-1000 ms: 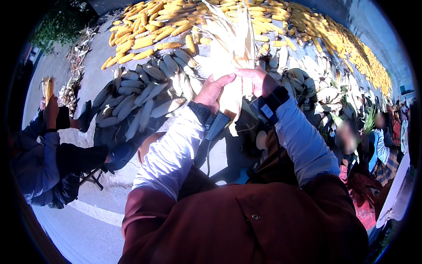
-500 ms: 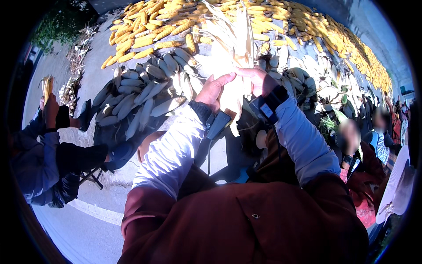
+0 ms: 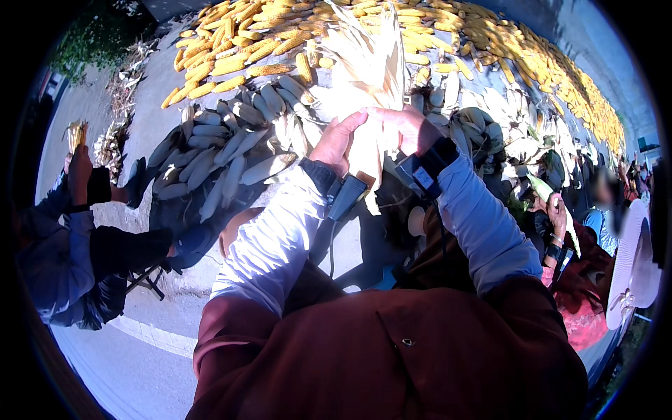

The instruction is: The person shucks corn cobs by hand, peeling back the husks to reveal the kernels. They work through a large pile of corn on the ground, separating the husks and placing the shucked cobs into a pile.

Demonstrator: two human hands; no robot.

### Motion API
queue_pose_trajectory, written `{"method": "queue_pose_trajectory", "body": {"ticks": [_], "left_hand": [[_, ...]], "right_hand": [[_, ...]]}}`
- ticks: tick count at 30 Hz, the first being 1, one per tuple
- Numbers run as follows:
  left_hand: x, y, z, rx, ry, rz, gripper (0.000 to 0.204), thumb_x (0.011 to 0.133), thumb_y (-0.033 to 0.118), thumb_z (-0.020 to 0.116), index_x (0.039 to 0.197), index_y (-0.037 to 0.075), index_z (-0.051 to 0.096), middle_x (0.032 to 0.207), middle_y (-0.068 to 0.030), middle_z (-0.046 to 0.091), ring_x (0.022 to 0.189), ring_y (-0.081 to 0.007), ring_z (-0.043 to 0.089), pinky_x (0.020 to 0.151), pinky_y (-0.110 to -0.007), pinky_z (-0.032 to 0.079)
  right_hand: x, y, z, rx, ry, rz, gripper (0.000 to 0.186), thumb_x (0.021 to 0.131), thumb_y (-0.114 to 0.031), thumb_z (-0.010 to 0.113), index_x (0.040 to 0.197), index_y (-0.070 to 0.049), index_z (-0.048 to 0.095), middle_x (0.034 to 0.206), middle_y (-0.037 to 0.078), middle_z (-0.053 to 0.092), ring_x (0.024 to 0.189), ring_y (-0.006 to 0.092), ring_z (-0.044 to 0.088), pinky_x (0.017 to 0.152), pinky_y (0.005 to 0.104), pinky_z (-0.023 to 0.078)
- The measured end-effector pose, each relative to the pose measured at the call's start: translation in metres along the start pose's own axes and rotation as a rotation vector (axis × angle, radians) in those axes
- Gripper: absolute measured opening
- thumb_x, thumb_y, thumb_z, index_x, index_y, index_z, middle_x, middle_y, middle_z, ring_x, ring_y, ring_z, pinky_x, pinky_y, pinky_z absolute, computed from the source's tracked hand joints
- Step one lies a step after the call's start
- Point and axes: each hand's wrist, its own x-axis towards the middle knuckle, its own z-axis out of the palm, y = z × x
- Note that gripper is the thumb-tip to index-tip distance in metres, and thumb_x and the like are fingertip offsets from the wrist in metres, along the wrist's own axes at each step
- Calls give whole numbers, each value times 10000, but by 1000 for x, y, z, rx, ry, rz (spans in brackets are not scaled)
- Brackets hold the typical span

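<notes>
Between my left hand (image 3: 337, 143) and my right hand (image 3: 409, 129) is a pale corn husk (image 3: 374, 70), its long leaves spread upward and a strip hanging below. Both hands are closed on it, thumbs side by side near its middle; whether a cob is inside is hidden by the bright leaves and fingers. Just beyond lie husked-looking white ears still in dry leaves (image 3: 238, 147), in a loose heap.
Yellow cobs (image 3: 266, 49) cover the ground at the back. On the left, a seated co-worker (image 3: 59, 259) holds a partly peeled ear (image 3: 76, 133). At right, another co-worker's hand (image 3: 556, 213) holds an ear, beside a pale brimmed hat (image 3: 633, 266). Plants (image 3: 91, 45) stand back left.
My thumbs have shifted slightly upward and closer together on the husk. At the right, the co-worker's hand with an ear has come into clearer view and the pale hat has moved upward.
</notes>
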Motion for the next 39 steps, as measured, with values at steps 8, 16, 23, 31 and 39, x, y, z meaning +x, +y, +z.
{"method": "queue_pose_trajectory", "body": {"ticks": [8, 16, 23, 31, 39], "left_hand": [[3, -3, -5, -15, -51, -34, 402, 874, 311, 528, 1166, 37, 502, 1146, -90, 551, 1062, -193, 508, 946, -341, 357], [5, -6, -6, 3, -68, -27, 447, 865, 342, 536, 1186, 34, 485, 1153, -95, 550, 1073, -204, 508, 945, -346, 363], [9, -12, -11, -109, -77, -131, 473, 867, 376, 526, 1192, 37, 475, 1111, -108, 575, 989, -231, 567, 877, -378, 434], [16, -12, -11, -167, -53, -115, 444, 878, 377, 514, 1168, 42, 486, 1060, -107, 590, 923, -232, 583, 830, -390, 462], [9, 2, -7, -244, -4, -147, 515, 850, 462, 527, 1157, 51, 485, 1032, -127, 584, 940, -277, 573, 854, -439, 451]], "right_hand": [[0, -1, 2, -133, -2, -34, 235, 777, -245, 687, 767, -17, 631, 599, 30, 543, 413, 71, 457, 337, 198, 303], [-1, 0, -8, -136, -59, 33, 250, 846, -169, 598, 1031, 0, 595, 797, 20, 599, 665, 80, 559, 531, 180, 427], [-12, -6, 7, 13, -79, -1, 240, 825, -251, 623, 872, -16, 615, 723, 39, 589, 586, 106, 568, 472, 203, 416], [-20, -17, 11, 136, -85, 2, 211, 858, -197, 577, 995, -38, 555, 863, 40, 605, 790, 150, 593, 715, 279, 479], [-18, -23, -3, 177, 131, -53, 238, 846, -230, 601, 994, -62, 519, 855, 39, 580, 775, 166, 567, 706, 297, 478]]}}
